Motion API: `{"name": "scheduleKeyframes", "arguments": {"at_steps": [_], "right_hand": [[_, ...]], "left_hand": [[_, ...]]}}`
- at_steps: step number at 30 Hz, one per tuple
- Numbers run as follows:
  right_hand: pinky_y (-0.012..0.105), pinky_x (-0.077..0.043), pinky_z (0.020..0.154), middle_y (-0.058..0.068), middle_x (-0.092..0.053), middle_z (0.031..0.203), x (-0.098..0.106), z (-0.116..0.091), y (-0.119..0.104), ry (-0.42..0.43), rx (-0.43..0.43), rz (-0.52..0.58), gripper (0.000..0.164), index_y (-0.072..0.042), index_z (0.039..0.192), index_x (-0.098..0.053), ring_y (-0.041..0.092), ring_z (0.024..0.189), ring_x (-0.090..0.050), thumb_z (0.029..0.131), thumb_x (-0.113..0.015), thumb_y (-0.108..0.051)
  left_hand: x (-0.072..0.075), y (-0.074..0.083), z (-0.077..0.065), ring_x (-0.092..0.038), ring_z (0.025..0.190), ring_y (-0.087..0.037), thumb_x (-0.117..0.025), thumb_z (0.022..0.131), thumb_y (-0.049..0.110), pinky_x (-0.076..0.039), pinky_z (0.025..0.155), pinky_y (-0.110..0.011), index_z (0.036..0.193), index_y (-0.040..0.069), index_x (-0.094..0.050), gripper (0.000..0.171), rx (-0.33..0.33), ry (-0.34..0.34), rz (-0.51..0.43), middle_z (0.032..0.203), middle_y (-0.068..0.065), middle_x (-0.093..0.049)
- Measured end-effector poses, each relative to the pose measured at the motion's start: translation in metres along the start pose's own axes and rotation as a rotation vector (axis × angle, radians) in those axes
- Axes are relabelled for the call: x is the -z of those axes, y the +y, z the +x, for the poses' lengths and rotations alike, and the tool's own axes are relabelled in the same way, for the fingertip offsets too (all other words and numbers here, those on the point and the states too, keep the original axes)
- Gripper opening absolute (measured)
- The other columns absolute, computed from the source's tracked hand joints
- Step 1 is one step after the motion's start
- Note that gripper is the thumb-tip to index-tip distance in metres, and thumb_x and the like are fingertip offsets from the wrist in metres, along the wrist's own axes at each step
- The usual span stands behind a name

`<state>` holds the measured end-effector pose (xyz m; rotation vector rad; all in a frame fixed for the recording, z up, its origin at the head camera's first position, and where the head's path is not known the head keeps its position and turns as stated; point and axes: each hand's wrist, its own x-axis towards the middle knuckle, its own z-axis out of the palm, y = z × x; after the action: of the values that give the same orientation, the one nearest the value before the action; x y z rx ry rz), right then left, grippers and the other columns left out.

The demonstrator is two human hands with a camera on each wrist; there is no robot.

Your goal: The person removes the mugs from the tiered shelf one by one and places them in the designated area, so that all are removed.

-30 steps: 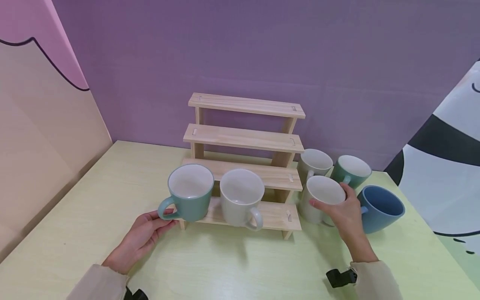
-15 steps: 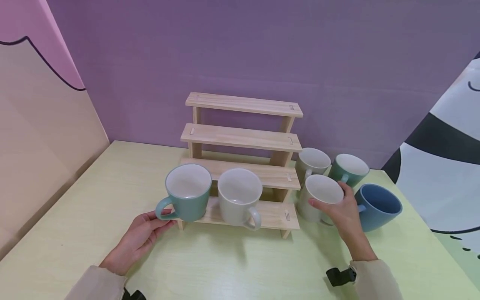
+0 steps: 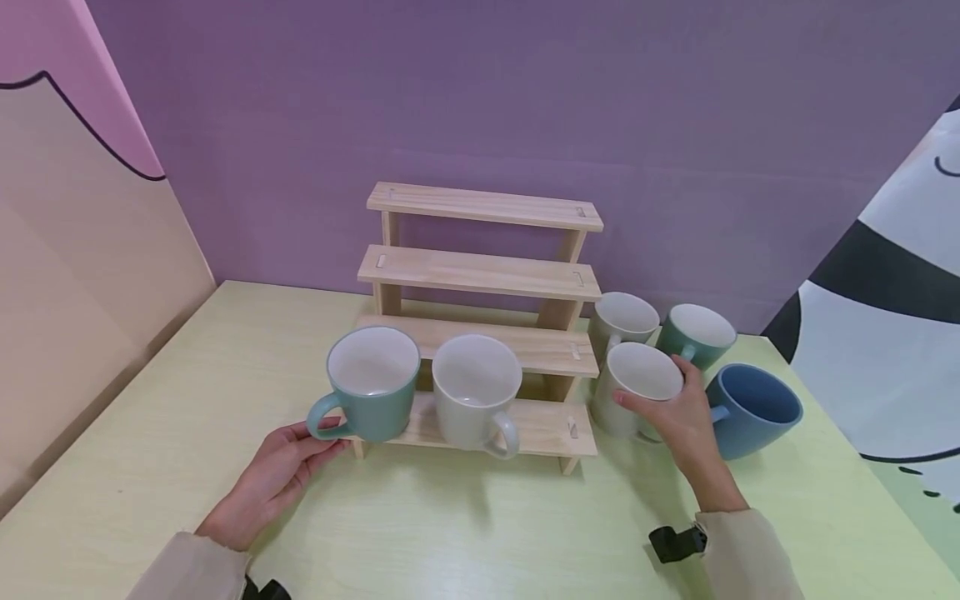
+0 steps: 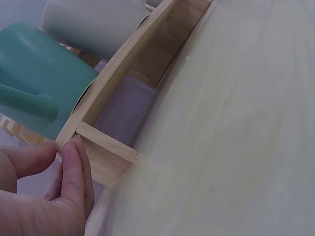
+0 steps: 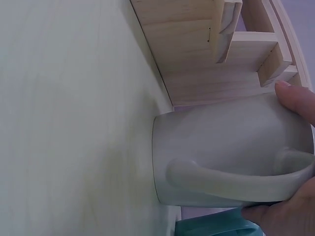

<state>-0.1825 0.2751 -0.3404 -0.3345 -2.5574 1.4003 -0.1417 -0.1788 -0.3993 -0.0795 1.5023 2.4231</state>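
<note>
My left hand (image 3: 273, 479) pinches the left front corner of the bottom board of a four-step wooden display stand (image 3: 480, 271), thumb and fingers (image 4: 71, 167) meeting at the board's end. On that board stand a teal mug (image 3: 382, 415), its handle pointing left, and a white mug (image 3: 461, 417) with its handle to the front right. Beside the stand, my right hand (image 3: 686, 429) grips another white mug (image 5: 226, 142) near the rim, thumb and fingers on opposite sides. This mug is upright, its base at the tabletop, and its handle shows in the right wrist view.
Around the gripped mug stand a further white mug (image 3: 625, 315) behind, a green mug (image 3: 681, 344) at the back right and a blue mug (image 3: 753, 433) to the right. The stand's upper three boards are bare. A purple backdrop (image 3: 480, 92) rises behind the table.
The head view has shifted slightly, moving the scene a little left. Both hands keep their holds, and the mugs and stand keep nearly the same places.
</note>
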Motion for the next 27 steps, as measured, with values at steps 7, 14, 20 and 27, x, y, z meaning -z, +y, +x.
{"name": "scheduleKeyframes", "arguments": {"at_steps": [7,14,20,27], "right_hand": [[0.057,-0.037,0.106,0.026,-0.026,0.148,-0.001,0.000,-0.002,-0.012,0.004,0.008,0.104,-0.002,0.150,-0.009,0.041,0.129,-0.034,0.076,-0.080,-0.019],[0.058,-0.035,0.108,0.027,-0.024,0.149,0.001,-0.001,-0.005,-0.036,-0.012,-0.002,0.106,-0.002,0.151,-0.006,0.042,0.130,-0.032,0.077,-0.079,-0.021],[0.058,-0.034,0.110,0.026,-0.027,0.148,0.004,-0.002,-0.010,-0.017,0.023,-0.006,0.102,0.000,0.149,-0.011,0.041,0.130,-0.032,0.076,-0.079,-0.020],[0.054,-0.024,0.118,0.019,-0.015,0.157,0.011,-0.007,-0.021,-0.004,0.032,0.031,0.103,-0.002,0.151,-0.008,0.035,0.143,-0.020,0.078,-0.078,-0.016]], "left_hand": [[0.000,-0.001,-0.001,-0.066,0.098,-0.008,-0.047,0.097,-0.003,-0.054,0.093,-0.020,0.111,-0.001,-0.062,0.021,-0.005,0.010,0.009,0.113,-0.003,-0.055],[0.000,0.000,-0.003,-0.065,0.098,-0.007,-0.045,0.098,-0.002,-0.053,0.092,-0.019,0.115,-0.002,-0.058,0.021,-0.011,-0.003,0.029,0.107,0.000,-0.059],[0.000,0.001,-0.002,-0.066,0.098,-0.007,-0.047,0.097,-0.002,-0.053,0.093,-0.019,0.116,-0.004,-0.057,0.022,-0.012,-0.001,0.022,0.107,0.000,-0.060],[-0.001,0.001,-0.001,-0.065,0.099,-0.006,-0.047,0.098,0.000,-0.053,0.093,-0.019,0.125,-0.009,-0.050,0.028,-0.014,-0.004,0.034,0.108,0.001,-0.059]]}}
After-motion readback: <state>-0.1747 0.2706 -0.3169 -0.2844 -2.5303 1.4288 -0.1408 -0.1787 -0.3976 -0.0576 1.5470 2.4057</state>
